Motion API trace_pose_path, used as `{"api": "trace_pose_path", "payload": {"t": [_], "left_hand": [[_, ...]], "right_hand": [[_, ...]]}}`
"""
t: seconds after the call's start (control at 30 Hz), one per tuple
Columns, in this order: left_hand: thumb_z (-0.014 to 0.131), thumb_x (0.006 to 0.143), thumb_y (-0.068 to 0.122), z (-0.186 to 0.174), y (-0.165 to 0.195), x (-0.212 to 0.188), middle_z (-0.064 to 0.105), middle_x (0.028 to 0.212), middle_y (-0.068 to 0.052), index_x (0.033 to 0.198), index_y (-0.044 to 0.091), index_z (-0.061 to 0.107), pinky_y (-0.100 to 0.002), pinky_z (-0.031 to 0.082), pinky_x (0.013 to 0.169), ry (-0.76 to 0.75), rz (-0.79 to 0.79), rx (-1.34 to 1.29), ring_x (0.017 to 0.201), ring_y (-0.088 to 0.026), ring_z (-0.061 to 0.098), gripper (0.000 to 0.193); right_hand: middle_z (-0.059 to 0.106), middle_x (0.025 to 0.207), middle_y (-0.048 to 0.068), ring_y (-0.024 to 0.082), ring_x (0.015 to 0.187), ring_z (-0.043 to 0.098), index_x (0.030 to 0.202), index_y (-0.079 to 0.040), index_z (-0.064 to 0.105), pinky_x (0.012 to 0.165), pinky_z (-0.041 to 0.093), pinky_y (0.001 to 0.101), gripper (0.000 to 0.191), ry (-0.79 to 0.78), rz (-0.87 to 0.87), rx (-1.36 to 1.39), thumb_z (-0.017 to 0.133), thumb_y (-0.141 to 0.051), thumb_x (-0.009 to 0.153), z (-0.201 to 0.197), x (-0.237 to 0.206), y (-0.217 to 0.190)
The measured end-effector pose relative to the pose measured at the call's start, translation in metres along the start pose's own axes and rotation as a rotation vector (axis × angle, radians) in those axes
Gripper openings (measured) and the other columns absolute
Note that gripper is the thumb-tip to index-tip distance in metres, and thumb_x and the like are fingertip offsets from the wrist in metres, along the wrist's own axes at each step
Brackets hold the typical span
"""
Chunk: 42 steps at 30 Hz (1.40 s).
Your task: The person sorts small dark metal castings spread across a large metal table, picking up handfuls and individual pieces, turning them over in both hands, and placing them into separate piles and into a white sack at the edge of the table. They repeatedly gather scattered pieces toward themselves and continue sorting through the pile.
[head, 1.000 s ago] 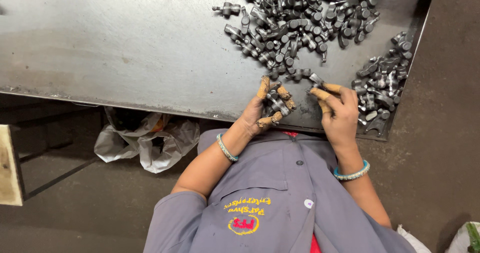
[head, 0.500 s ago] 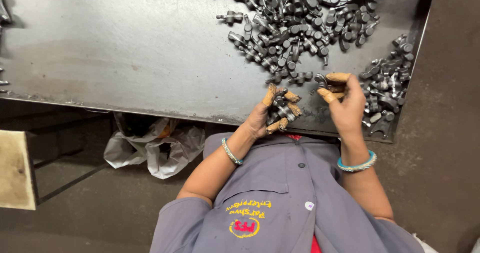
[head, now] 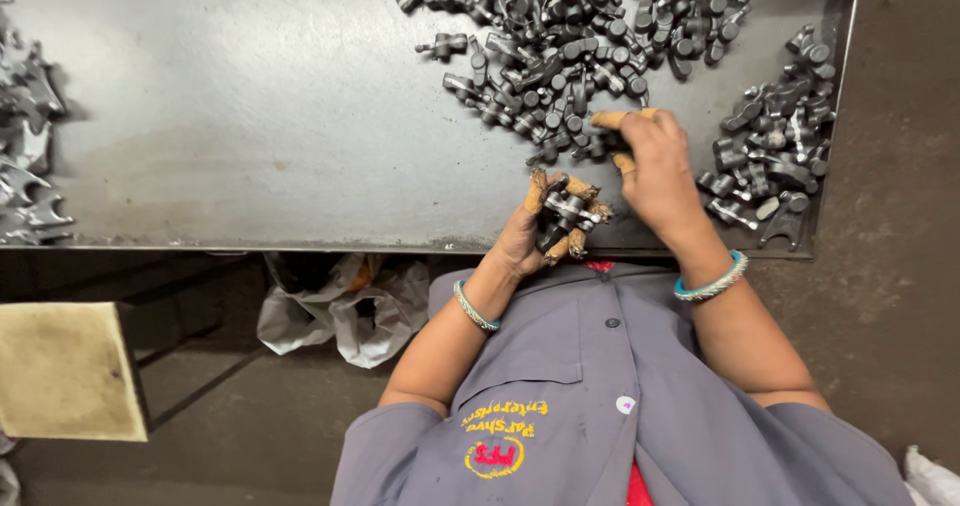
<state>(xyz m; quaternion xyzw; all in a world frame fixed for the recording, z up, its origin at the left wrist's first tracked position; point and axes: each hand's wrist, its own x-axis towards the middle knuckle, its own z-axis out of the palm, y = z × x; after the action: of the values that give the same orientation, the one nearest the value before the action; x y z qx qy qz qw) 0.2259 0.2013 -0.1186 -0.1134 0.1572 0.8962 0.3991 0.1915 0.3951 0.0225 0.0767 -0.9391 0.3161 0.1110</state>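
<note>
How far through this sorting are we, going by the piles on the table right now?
Done so far: a small pile of dark forged metal parts lies set apart at the right edge of the grey steel table. In hand: the left hand holds several parts while the right hand reaches into the large heap of dark metal parts. That heap looks far bigger, so most seems left.

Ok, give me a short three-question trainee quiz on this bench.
1. True or false: the left hand holds several metal parts.
2. Where does the right hand reach? A) big pile B) plastic bag C) foam pad
3. Fill in: the small pile lies at the table's ____ edge.

Key: 1 true; 2 A; 3 right.
</note>
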Motion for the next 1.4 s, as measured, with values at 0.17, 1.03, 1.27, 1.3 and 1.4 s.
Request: {"api": "trace_pose_path", "payload": {"t": [0.17, 1.03, 1.27, 1.3, 1.4], "left_hand": [[0.067, 0.099, 0.048, -0.007, -0.001, -0.002, 0.066, 0.129, -0.013, 0.140, 0.012, 0.054, -0.044, 0.063, 0.084, 0.094, 0.009, 0.025, 0.110, -0.027, 0.069, 0.055], [0.060, 0.093, 0.066, 0.029, 0.020, -0.014, 0.071, 0.111, -0.015, 0.128, 0.007, 0.060, -0.033, 0.061, 0.065, 0.073, -0.025, 0.154, 0.084, -0.022, 0.073, 0.069], [0.062, 0.095, 0.062, 0.027, 0.024, -0.008, 0.073, 0.116, -0.018, 0.125, 0.006, 0.064, -0.027, 0.055, 0.058, 0.081, -0.018, 0.036, 0.089, -0.022, 0.071, 0.063], [0.061, 0.098, 0.063, 0.032, 0.027, -0.004, 0.074, 0.115, -0.019, 0.125, 0.005, 0.064, -0.024, 0.054, 0.055, 0.013, -0.008, 0.038, 0.084, -0.022, 0.071, 0.063], [0.059, 0.101, 0.065, 0.062, 0.042, 0.014, 0.073, 0.113, -0.016, 0.125, 0.007, 0.065, -0.023, 0.054, 0.053, 0.018, 0.010, 0.048, 0.078, -0.022, 0.070, 0.064]], "right_hand": [[0.070, 0.106, 0.009, 0.032, 0.102, 0.062, 0.110, -0.006, 0.068, 0.093, 0.051, 0.0408, 0.029, 0.004, 0.107, 0.071, 0.077, 0.005, 0.085, 0.012, -0.019, 0.020], [0.069, 0.099, 0.011, 0.027, 0.092, 0.068, 0.105, -0.007, 0.074, 0.080, 0.055, 0.0348, 0.023, -0.073, 0.286, 0.343, 0.078, -0.015, 0.084, -0.042, 0.000, -0.038], [0.057, 0.129, 0.018, 0.038, 0.118, 0.052, 0.135, -0.013, 0.065, 0.094, 0.043, 0.0495, 0.056, 0.036, 0.127, -0.171, 0.076, -0.017, 0.080, -0.009, 0.018, -0.006], [0.056, 0.132, 0.020, 0.038, 0.119, 0.053, 0.136, -0.013, 0.063, 0.096, 0.043, 0.0491, 0.056, 0.057, 0.117, -0.173, 0.075, -0.016, 0.081, -0.001, 0.016, -0.003], [0.056, 0.139, 0.021, 0.037, 0.122, 0.054, 0.139, -0.012, 0.060, 0.101, 0.044, 0.0473, 0.056, 0.095, 0.113, -0.171, 0.072, -0.012, 0.084, 0.015, 0.006, 0.005]]}}
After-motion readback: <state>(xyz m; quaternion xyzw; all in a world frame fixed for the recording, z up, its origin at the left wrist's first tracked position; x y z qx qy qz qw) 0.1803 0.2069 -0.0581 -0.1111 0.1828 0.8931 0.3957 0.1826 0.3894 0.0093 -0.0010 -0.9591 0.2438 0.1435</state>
